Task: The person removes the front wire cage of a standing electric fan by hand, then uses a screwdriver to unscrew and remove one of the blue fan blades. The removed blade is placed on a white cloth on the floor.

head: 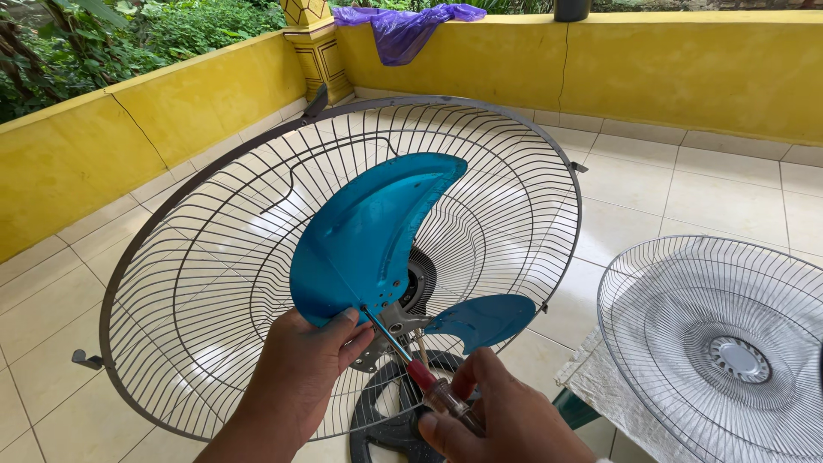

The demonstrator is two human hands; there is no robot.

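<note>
**Blade under the screwdriver**

Blue fan blade point(369, 240) stands at centre inside the rear wire guard point(214, 257). Left hand point(296, 377) pinches its near edge. Right hand point(506, 420) is closed round a red-handled screwdriver point(411, 360), tip at the blade's hub. Front grille point(720, 343) lies near right; purple cloth point(403, 26) drapes the far yellow wall point(686, 69).

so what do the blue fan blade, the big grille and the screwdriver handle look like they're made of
Blue fan blade: probably painted sheet metal; thin, glossy, with small rivet-like dots near its base.
Big grille: bare grey metal wire, thin rods joined to a thicker rim, dull sheen.
Screwdriver handle: likely hard plastic, red at the collar and clear behind, held in the right hand. The left hand steadies the blade.
</note>
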